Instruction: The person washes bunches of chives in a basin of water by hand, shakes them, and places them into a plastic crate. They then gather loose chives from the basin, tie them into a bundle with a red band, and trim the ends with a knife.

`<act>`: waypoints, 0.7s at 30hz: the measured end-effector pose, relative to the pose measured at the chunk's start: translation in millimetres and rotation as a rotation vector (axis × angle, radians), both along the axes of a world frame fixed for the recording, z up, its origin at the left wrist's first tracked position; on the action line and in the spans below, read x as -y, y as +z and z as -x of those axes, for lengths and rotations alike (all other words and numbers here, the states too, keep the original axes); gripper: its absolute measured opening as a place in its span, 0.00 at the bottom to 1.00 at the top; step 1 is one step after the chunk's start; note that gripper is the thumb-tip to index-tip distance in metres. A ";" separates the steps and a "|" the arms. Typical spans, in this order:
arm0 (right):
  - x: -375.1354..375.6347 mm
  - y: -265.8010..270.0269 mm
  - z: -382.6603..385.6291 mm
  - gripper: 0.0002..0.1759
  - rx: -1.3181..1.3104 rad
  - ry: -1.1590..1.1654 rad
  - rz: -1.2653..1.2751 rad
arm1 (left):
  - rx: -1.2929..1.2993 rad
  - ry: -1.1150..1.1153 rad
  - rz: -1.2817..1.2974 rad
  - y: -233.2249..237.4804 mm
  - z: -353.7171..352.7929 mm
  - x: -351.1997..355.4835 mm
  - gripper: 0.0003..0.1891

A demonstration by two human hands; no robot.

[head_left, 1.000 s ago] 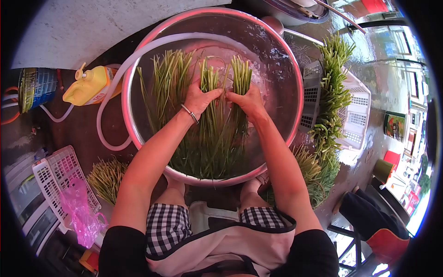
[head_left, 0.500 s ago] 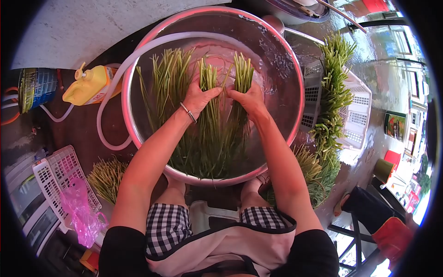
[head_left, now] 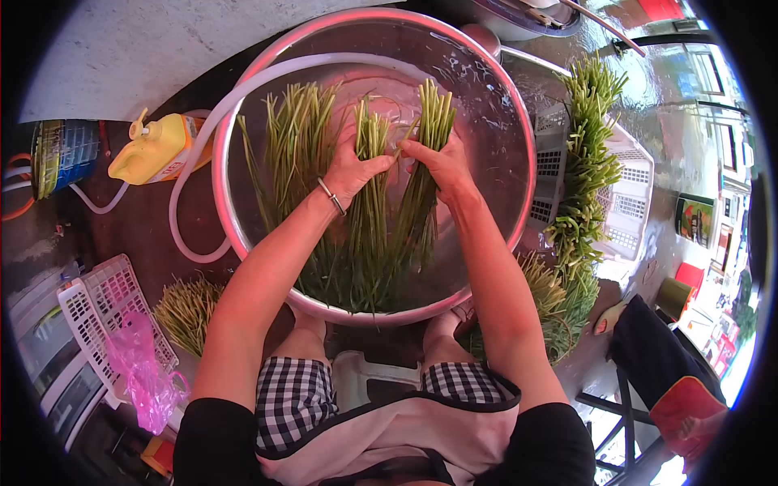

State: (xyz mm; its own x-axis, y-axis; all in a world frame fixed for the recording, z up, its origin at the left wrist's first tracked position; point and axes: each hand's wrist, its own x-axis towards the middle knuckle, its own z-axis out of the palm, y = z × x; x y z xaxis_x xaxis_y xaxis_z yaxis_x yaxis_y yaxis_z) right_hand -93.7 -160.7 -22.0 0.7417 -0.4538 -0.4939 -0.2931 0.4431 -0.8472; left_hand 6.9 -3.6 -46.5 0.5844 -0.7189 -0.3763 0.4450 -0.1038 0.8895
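Observation:
A big steel basin (head_left: 510,121) of water holds long green stalks (head_left: 284,154). My left hand (head_left: 350,168), with a bracelet on the wrist, grips one bunch of stalks (head_left: 369,215) in the middle of the basin. Just to its right, my right hand (head_left: 442,166) grips another bunch (head_left: 428,121) whose cut ends point away from me and tilt to the right. The two hands almost touch. More stalks lie loose in the water to the left of my left hand.
A white hose (head_left: 243,89) runs over the basin's left rim. A yellow bottle (head_left: 154,150) stands to the left. White baskets (head_left: 624,194) (head_left: 101,312) sit on both sides, with stalk piles (head_left: 579,170) (head_left: 186,312) near them. A person's leg (head_left: 648,356) is at the lower right.
My right hand has lifted its bunch up and away to the right, apart from the left bunch. The person's leg at the lower right has shifted.

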 end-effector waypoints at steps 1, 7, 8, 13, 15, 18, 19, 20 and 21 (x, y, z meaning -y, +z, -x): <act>-0.3 -1.5 -0.5 0.11 0.013 -0.002 0.023 | 0.060 0.010 -0.005 -6.7 -0.3 0.7 0.26; -4.6 1.3 -0.6 0.12 0.072 -0.038 0.099 | 0.232 -0.041 0.024 -16.1 -4.9 3.7 0.27; -5.5 1.1 0.1 0.12 0.057 -0.032 0.108 | 0.259 -0.073 -0.028 -12.1 -6.7 3.3 0.28; -6.3 -9.8 1.8 0.11 0.041 -0.043 0.180 | 0.385 -0.141 -0.162 -14.7 -9.5 3.8 0.30; -4.1 -11.9 -0.5 0.10 0.009 0.056 0.370 | 0.532 -0.158 -0.298 -11.8 -11.0 3.2 0.30; 3.2 -3.6 -2.6 0.09 0.052 0.051 0.300 | 0.465 -0.058 -0.265 -13.2 -10.0 -5.2 0.28; 3.4 -0.5 1.0 0.09 0.073 0.026 0.210 | 0.451 -0.047 -0.277 -12.0 -10.4 -8.6 0.27; 8.0 -13.4 2.8 0.09 0.072 0.062 0.339 | 0.453 -0.068 -0.318 -9.1 -14.6 -11.1 0.25; 7.0 -13.1 2.7 0.09 0.052 0.081 0.379 | 0.466 -0.086 -0.348 -0.5 -21.3 -7.7 0.24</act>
State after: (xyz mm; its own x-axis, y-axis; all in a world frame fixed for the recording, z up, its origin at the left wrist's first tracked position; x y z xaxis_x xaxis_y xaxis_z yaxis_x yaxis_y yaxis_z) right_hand -96.3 -167.7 -35.1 0.8025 -0.5355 -0.2631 -0.2666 0.0728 -0.9611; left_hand 28.2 4.1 -47.0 0.6902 -0.6510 -0.3159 -0.0078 -0.4432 0.8964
